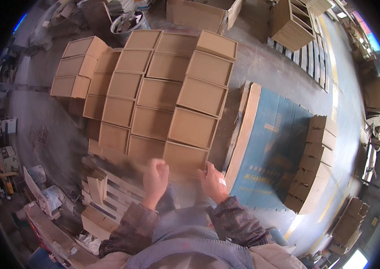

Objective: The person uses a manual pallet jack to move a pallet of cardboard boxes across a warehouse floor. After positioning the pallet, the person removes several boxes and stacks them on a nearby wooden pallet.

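Observation:
My left hand is closed, with curled fingers, by the near left corner of the nearest brown box. Slight blur hides whether anything is in it. My right hand, with a white patch on its back, is beside that box's near right corner. Its fingers are bent inward, and a small dark spot shows at the fingertips; what they grip I cannot make out. The nearest box belongs to a block of several rows of shallow-rimmed brown boxes, set close together. More boxes stand at its far left.
To the right, a blue printed cardboard sheet carries a row of brown cardboard pieces. A wooden pallet lies at my near left. Farther off are a bucket of scraps, an open carton and a pallet bearing a wooden frame.

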Tool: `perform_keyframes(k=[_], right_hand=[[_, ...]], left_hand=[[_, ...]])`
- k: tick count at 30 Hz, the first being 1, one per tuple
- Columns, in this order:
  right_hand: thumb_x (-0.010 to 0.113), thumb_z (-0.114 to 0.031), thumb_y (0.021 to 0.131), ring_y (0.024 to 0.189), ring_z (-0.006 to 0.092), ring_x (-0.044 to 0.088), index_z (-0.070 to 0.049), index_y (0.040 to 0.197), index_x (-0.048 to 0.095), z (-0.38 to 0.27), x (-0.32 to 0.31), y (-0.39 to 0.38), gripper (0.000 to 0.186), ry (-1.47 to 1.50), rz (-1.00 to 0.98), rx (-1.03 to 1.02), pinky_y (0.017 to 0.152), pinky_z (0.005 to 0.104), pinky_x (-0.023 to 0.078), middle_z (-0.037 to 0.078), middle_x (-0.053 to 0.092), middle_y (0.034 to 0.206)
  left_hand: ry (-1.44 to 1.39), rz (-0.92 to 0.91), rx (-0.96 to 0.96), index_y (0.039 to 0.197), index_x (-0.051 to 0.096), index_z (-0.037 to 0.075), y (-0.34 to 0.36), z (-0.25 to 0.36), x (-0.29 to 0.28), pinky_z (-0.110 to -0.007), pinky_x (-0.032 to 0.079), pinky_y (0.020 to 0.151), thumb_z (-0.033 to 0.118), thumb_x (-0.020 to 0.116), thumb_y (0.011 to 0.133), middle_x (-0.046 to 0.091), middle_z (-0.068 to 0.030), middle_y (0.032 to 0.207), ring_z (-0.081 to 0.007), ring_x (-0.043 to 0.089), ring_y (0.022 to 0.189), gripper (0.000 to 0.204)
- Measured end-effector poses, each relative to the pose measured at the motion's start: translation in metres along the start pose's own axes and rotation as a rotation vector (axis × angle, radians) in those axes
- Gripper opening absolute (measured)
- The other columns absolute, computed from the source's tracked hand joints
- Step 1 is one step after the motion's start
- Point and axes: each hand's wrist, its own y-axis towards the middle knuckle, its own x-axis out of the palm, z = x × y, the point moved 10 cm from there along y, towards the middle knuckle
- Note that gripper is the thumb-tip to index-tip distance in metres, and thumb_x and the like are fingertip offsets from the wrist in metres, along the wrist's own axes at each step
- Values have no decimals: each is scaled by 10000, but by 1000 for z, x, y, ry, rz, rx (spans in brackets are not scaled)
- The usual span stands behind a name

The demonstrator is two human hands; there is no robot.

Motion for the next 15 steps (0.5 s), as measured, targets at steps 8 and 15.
perform_keyframes(k=[8, 15], right_hand=[[632, -193, 882, 1162, 458, 524, 44, 1461, 272, -12, -13, 11, 722, 264, 271, -178, 952, 478, 463, 325, 464, 1320], [639, -227, 881, 1140, 466, 563, 110, 1474, 178, 0, 10, 24, 823, 373, 180, 4, 963, 457, 469, 361, 496, 1317]], left_hand=[[22, -46, 154, 1400, 405, -35, 61, 15, 32, -392, 431, 1007, 136, 663, 873, 509, -199, 1270, -289, 500, 1182, 610], [-122, -178, -48, 1376, 431, -56, 79, -21, 48, -377, 366, 1090, 163, 683, 858, 492, -188, 1365, -274, 477, 1278, 616]])
